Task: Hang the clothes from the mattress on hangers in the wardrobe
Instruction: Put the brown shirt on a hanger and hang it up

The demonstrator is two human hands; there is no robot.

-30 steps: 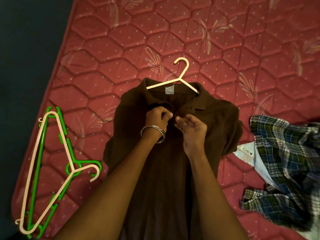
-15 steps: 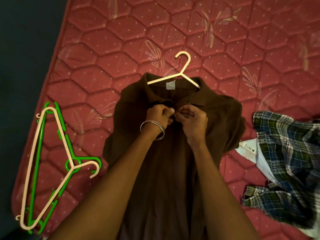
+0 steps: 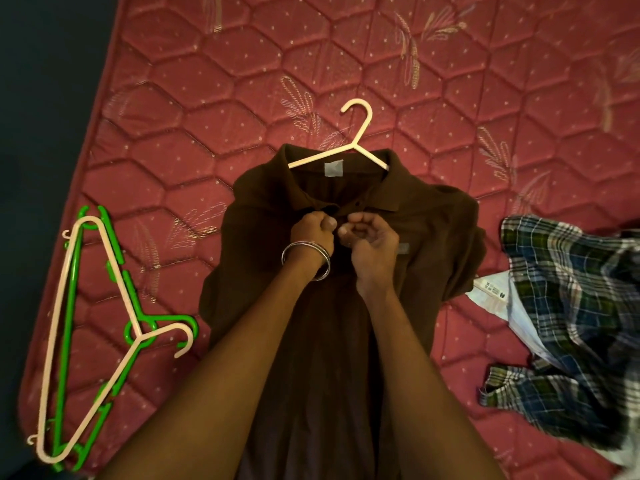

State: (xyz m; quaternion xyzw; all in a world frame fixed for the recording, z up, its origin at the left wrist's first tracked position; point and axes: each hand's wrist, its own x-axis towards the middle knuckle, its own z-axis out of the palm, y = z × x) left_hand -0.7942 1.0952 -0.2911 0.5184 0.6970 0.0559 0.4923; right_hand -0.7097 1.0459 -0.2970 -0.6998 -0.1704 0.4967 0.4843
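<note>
A brown polo shirt [image 3: 433,237] lies flat at the centre of the frame on the red quilted mattress [image 3: 207,98], a cream hanger [image 3: 349,147] tucked into its collar. The left hand [image 3: 313,233] and right hand [image 3: 372,237] both pinch the shirt's button placket with curled fingers. Two spare hangers [image 3: 93,334] lie at lower left; a plaid shirt [image 3: 571,306] is crumpled at right.

A matt brown cloth polo [image 3: 433,230] is lying on the mattress's [image 3: 207,98] quilted sheeny fabric, threaded on a smooth plastic hanger [image 3: 356,140].
</note>
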